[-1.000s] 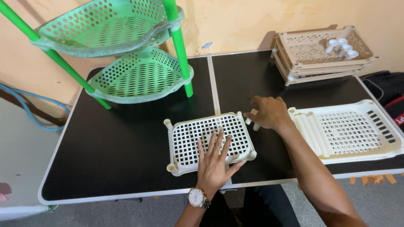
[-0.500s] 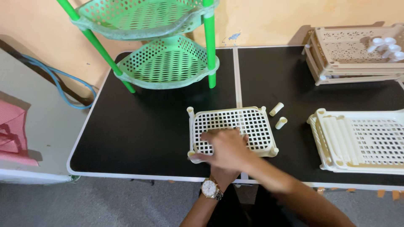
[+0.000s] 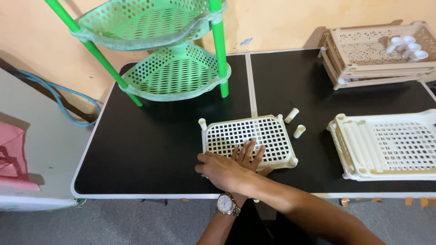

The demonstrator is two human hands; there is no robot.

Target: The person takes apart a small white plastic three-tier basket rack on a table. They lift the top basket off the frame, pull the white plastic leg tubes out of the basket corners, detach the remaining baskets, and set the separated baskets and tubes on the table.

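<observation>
1. A cream perforated tray (image 3: 254, 136) lies flat on the black table (image 3: 150, 149), just below the middle of the frame, with short posts at its corners.
2. The left hand (image 3: 247, 156), a wristwatch (image 3: 227, 204) on its wrist, rests palm down on the near edge of the tray, fingers stretched out and slightly spread over the grid; it grips nothing.
3. The right hand (image 3: 222, 170) crosses over the left and sits at the tray's lower left corner. Its fingers curl downward there, but I cannot tell whether they have hold of anything.
4. Two small cream tube pieces (image 3: 295, 123) lie loose on the table just right of the tray's upper right corner, close to each other but apart.
5. At the right edge of the frame a second cream tray (image 3: 386, 145) lies on the table, well apart from the hands.
6. In the upper right a stack of beige trays (image 3: 372, 59) sits against the wall, with a few white tube pieces (image 3: 406, 47) lying in the top one.
7. In the upper left a green tiered rack (image 3: 168, 68) stands tilted on the table, its green poles (image 3: 219, 50) slanting.
8. A blue cable (image 3: 63, 102) runs along the wall at the left, beyond the table's edge.
</observation>
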